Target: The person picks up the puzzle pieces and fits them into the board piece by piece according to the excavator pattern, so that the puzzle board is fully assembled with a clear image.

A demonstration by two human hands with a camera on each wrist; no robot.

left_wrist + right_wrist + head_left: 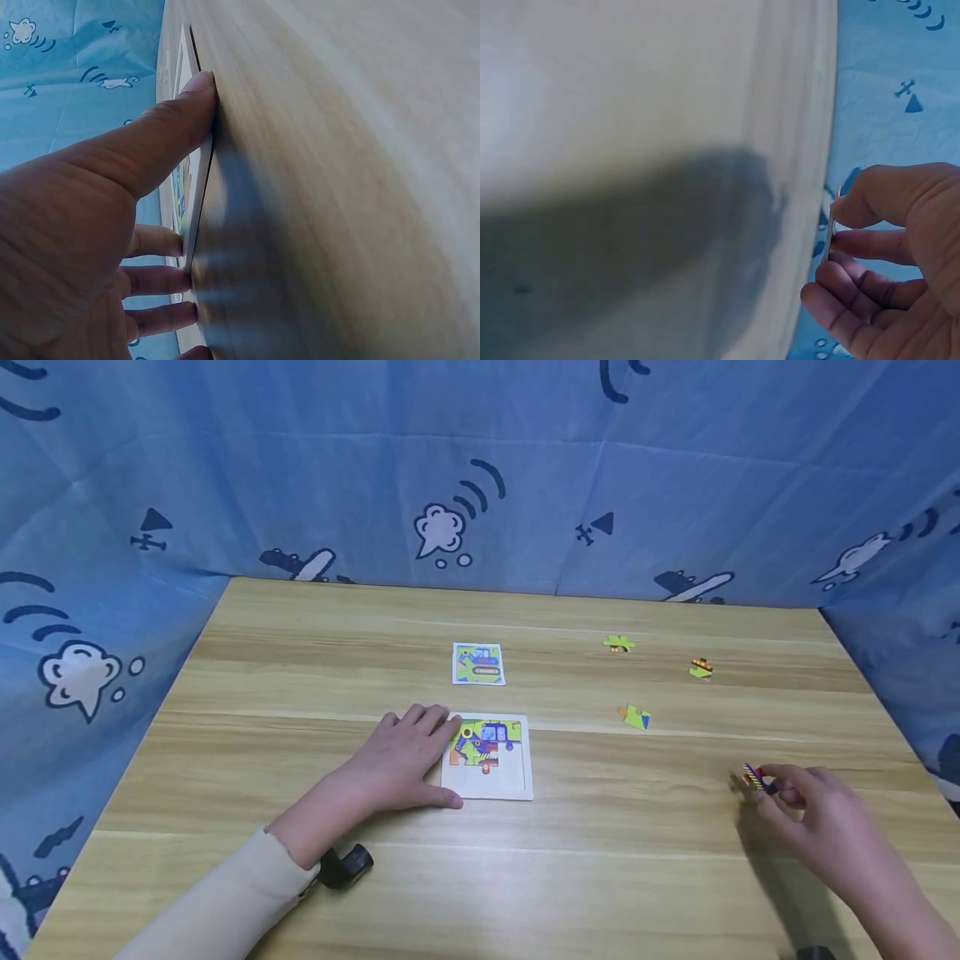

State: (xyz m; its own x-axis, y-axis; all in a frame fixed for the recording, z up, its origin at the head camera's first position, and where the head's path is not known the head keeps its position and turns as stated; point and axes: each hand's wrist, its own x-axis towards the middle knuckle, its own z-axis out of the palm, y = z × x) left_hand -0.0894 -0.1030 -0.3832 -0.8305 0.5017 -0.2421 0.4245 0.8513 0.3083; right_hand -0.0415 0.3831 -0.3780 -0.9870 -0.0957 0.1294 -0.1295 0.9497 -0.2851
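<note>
Left hand point(405, 764), fingers spread, touches the puzzle tray point(513, 783); well rightward, right hand point(828, 822) pinches a seemingly tilted puzzle piece point(754, 778).

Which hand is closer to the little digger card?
Left. The left hand is in front of the card, slightly left, on the puzzle board's edge; the right hand is far right, pinching a puzzle piece.

The desk point(570, 877) has smooth wood grain with a soft sheen. The curtain point(315, 485) is matt cloth, lightly creased. The puzzle board point(513, 783) looks like smooth, stiff card; the small picture point(478, 664) and loose pieces point(636, 717), printed card or paper. The sleeve point(225, 893) is matt cloth; the wrist camera point(351, 866) looks plastic.
</note>
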